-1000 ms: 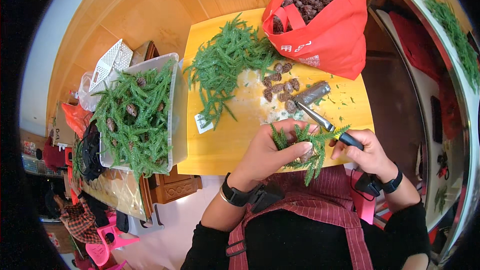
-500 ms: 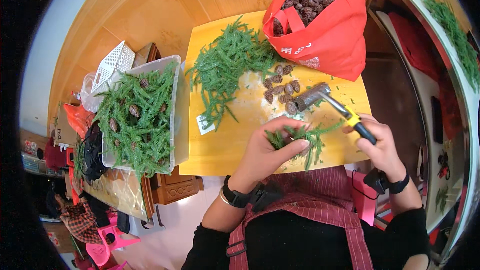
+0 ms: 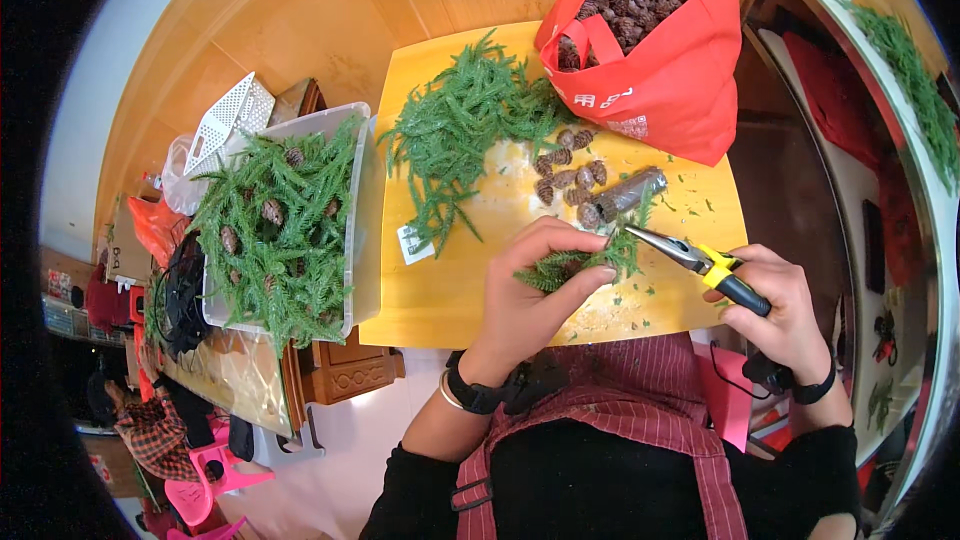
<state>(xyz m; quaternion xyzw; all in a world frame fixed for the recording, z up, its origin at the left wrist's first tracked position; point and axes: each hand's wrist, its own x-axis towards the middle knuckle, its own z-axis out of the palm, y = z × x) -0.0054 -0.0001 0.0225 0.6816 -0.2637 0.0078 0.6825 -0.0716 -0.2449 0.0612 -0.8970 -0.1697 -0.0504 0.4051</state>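
Note:
My left hand (image 3: 530,290) pinches a green artificial pine sprig (image 3: 625,252) over the near edge of the yellow table. Something brown, perhaps a pine cone, shows partly between its fingers. In my right hand (image 3: 775,305) are pliers (image 3: 690,255) with yellow and black handles. Their metal jaws point left and reach the sprig beside my left fingertips; whether they grip a stem or wire is too small to tell. Just beyond lie several loose pine cones (image 3: 585,177) and a dark, shiny roll-shaped bundle (image 3: 638,190).
A pile of green sprigs (image 3: 470,110) covers the table's far left. Behind it to the right stands a red bag (image 3: 670,90) full of pine cones. Left of the table, a clear plastic bin (image 3: 360,240) holds finished-looking sprigs with cones. Another person (image 3: 160,435) sits at far lower left.
The pliers have swung down and left, so their jaws are now at the sprig instead of near the dark bundle. My left hand keeps its pinch, and the whole view has shifted slightly.

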